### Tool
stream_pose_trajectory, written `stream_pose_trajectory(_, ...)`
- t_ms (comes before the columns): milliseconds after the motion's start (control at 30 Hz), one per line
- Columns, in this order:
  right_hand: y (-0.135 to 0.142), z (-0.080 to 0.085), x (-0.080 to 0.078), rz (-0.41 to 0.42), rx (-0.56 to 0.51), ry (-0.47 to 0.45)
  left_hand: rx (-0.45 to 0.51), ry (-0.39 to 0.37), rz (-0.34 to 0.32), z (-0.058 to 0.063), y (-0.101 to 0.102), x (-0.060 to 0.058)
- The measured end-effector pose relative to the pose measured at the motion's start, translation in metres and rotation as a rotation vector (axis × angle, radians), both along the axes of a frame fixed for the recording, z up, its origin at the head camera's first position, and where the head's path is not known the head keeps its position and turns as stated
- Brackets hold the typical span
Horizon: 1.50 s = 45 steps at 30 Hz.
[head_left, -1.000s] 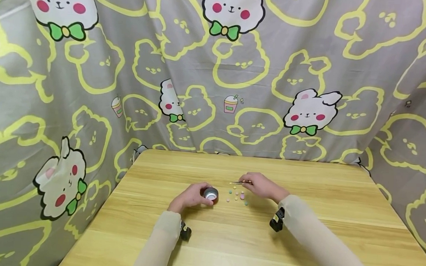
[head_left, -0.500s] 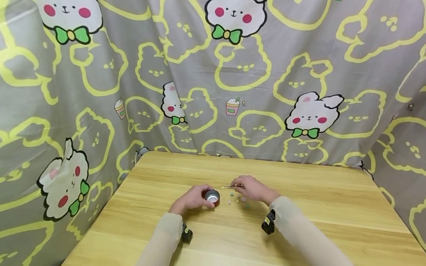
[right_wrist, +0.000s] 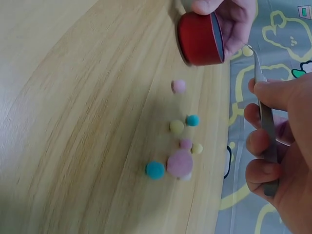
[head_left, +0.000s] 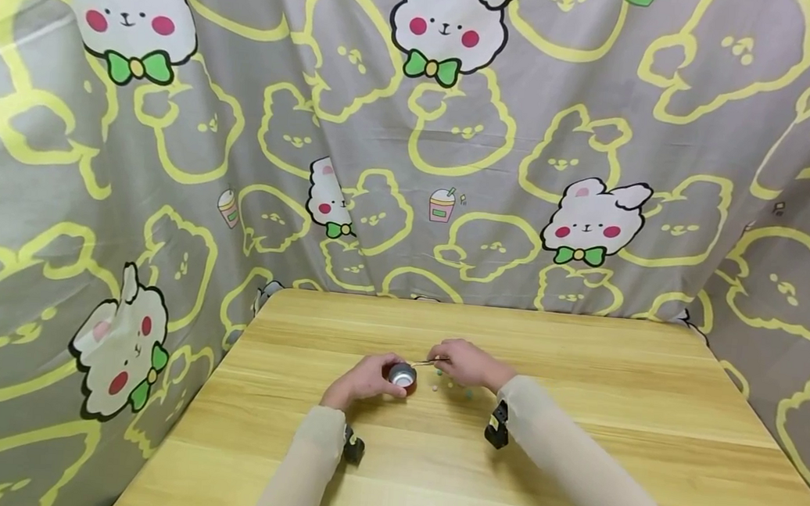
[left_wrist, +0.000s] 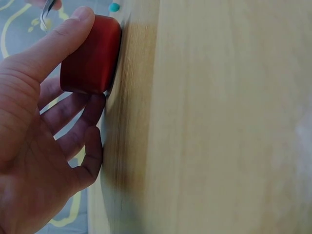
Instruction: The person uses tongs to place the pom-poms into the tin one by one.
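My left hand [head_left: 366, 377] grips a small red tin [right_wrist: 200, 40] with a silvery inside [head_left: 403, 375], thumb on one side and fingers on the other. The tin stands upright on the table, its mouth facing up. In my right hand [right_wrist: 295, 129] is a pair of metal tweezers [right_wrist: 266, 119] with a bent tip, held between thumb and fingers. A small pale yellow ball [right_wrist: 247, 50] sits at the tweezer tip, close to the tin's rim. Several small pink, yellow and blue balls lie on the table under the right hand, among them a larger pink ball [right_wrist: 180, 163].
The wooden table [head_left: 404, 472] carries everything. A patterned grey curtain [head_left: 378, 126] hangs behind its far edge and along both sides. Each wrist wears a black camera mount [head_left: 497, 426].
My right hand has moved left with the tweezers and yellow ball, from above the loose balls to the tin's rim. My left hand keeps its hold on the tin.
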State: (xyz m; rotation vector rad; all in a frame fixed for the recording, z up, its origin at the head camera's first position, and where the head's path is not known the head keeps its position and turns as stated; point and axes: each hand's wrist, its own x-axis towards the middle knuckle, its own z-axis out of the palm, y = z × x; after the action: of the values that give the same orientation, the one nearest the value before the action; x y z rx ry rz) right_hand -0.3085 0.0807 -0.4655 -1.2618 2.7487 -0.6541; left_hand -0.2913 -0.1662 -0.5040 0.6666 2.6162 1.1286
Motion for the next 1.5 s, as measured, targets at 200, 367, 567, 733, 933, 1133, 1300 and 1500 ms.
stream_pose_trajectory(200, -0.008, 0.000, 0.001, 0.018, 0.010, 0.032, 0.002, 0.013, -0.006, 0.001, 0.000, 0.000)
stream_pose_trajectory(367, -0.012, 0.001, 0.002, 0.025, 0.023, 0.057, -0.005, 0.016, -0.004, 0.002, 0.000, -0.002)
stream_pose_trajectory(567, -0.016, -0.002, 0.000, 0.022, 0.041, 0.052, -0.020, 0.023, -0.013, 0.000, 0.001, -0.004)
stream_pose_trajectory(733, -0.020, -0.003, -0.002, 0.031, 0.043, 0.075, -0.005, 0.015, -0.016, 0.002, 0.001, -0.005)
stream_pose_trajectory(933, -0.024, -0.004, -0.002, 0.030, 0.043, 0.079, 0.014, 0.025, -0.029, 0.001, 0.001, -0.005)
stream_pose_trajectory(1133, -0.025, -0.006, 0.000, 0.010, 0.054, 0.051, 0.008, 0.020, -0.033, -0.003, 0.000, -0.004)
stream_pose_trajectory(1300, -0.025, -0.003, 0.002, 0.009, 0.052, 0.050, -0.002, 0.014, -0.028, -0.002, 0.000, -0.003)
stream_pose_trajectory(1500, -0.020, 0.001, 0.005, 0.027, 0.037, 0.073, -0.001, 0.007, -0.014, -0.002, -0.001, -0.002)
